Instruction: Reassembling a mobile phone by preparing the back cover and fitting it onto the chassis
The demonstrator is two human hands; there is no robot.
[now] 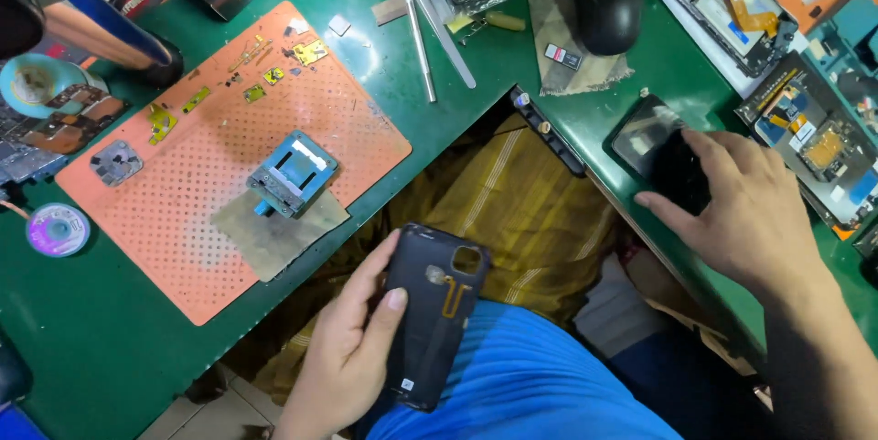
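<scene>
Two phone parts are being handled: a dark back cover (434, 312) is clamped in the left hand (343, 348) fingers, while the right hand (741, 211) fingers, spread apart, are laid on a black screen panel (660, 152) on the green worktop (91, 339), so lifting it likely calls for an edge grip.

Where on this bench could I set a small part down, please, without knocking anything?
The green mat is bare at the lower left, below the orange pad and the solder spool. Another bare strip lies between the tweezers and the pad's right edge. The upper right is crowded with opened phones, around the right hand.
</scene>
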